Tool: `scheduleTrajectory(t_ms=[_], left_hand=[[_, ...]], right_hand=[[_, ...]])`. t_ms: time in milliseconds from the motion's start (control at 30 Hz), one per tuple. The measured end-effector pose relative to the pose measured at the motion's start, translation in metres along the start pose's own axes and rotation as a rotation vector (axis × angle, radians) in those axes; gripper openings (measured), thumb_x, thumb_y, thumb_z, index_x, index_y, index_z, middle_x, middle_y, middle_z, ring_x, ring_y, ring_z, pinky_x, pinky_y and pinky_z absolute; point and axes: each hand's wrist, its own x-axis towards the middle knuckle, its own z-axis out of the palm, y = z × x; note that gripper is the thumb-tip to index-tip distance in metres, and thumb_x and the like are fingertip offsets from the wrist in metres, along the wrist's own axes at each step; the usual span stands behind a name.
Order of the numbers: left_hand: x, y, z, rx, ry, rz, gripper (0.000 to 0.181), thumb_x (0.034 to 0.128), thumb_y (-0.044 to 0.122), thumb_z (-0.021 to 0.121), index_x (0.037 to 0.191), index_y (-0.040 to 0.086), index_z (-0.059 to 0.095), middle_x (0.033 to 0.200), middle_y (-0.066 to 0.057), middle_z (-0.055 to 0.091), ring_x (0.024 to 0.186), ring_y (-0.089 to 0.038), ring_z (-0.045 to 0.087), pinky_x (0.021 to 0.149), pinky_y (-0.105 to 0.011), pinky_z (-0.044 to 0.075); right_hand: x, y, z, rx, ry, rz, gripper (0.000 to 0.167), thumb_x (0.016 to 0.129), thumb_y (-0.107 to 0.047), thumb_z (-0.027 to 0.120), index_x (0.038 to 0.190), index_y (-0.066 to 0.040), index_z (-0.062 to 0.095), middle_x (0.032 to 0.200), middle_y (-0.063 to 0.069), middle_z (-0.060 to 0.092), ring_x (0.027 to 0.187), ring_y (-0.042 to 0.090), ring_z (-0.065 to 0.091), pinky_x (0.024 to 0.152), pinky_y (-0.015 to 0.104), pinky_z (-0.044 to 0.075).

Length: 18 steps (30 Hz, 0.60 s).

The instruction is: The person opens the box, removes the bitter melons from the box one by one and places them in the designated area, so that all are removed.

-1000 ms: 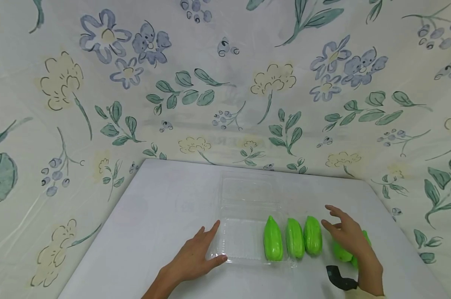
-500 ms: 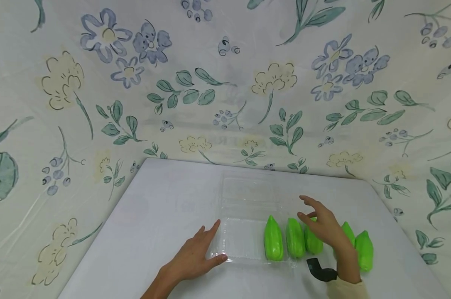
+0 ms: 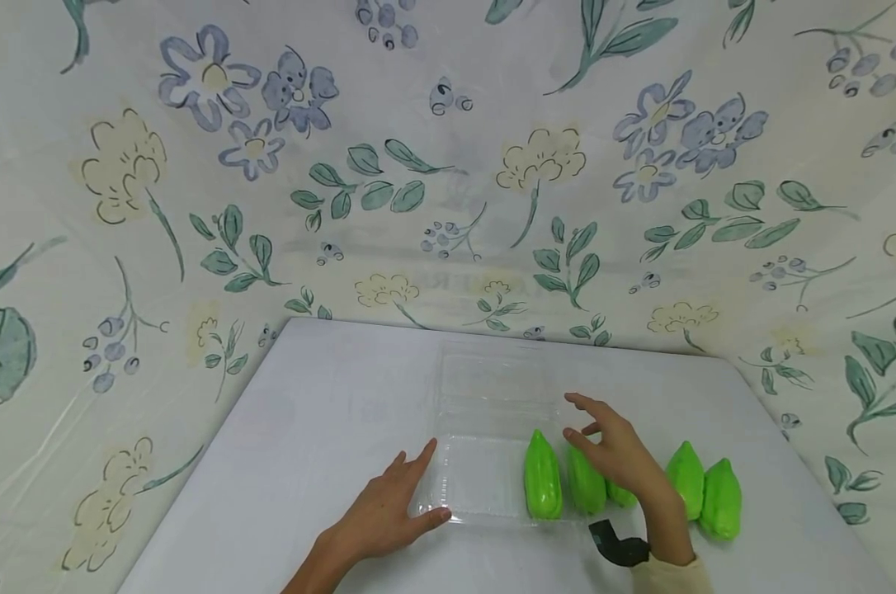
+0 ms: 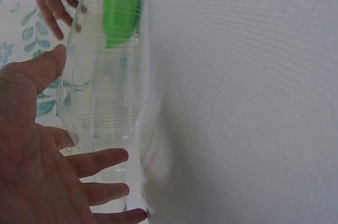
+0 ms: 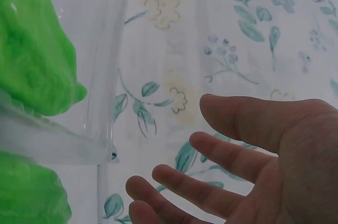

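Observation:
A clear plastic clamshell container lies with its lid folded back. My left hand spreads its fingers at the left wall; in the left wrist view the thumb and index finger touch the rim. One glossy, bright green, ridged, pointed fruit-like piece lies inside the container, at its right side. Just outside the right wall lies a second green piece, with a third beside it, mostly hidden by my right hand. That hand hovers above them, fingers loosely bent, holding nothing.
Two more green pieces lie side by side farther right on the white table. A floral cloth hangs behind and around the table. A black curved wrist mount sticks out from the right wrist.
My right hand has moved left from above the far-right green pieces to above those beside the container. The left hand has stayed at the container's left side.

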Motion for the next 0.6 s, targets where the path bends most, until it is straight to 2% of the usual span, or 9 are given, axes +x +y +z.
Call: scheduleTrajectory(t_ms=[233, 600], left_hand=[[0.002, 0.001, -0.002, 0.002, -0.011, -0.011, 0.092, 0.0886, 0.062, 0.061, 0.158, 0.018, 0.020, 0.149, -0.014, 0.044, 0.137, -0.047, 0.033, 0.099, -0.065, 0.037], [0.001, -0.001, 0.000, 0.003, -0.018, -0.014, 0.094, 0.0875, 0.065, 0.060, 0.158, 0.019, 0.020, 0.149, -0.010, 0.045, 0.138, -0.045, 0.032, 0.099, -0.063, 0.037]], right_hand=[[-0.002, -0.010, 0.003, 0.027, -0.011, -0.018, 0.052, 0.095, -0.016, 0.066, 0.143, -0.008, 0.048, 0.138, 0.024, 0.049, 0.105, 0.038, 0.061, 0.073, 0.041, 0.055], [-0.003, -0.020, 0.016, 0.029, -0.036, -0.035, 0.049, 0.094, -0.013, 0.068, 0.140, -0.009, 0.053, 0.135, 0.021, 0.053, 0.103, 0.038, 0.062, 0.074, 0.038, 0.055]])
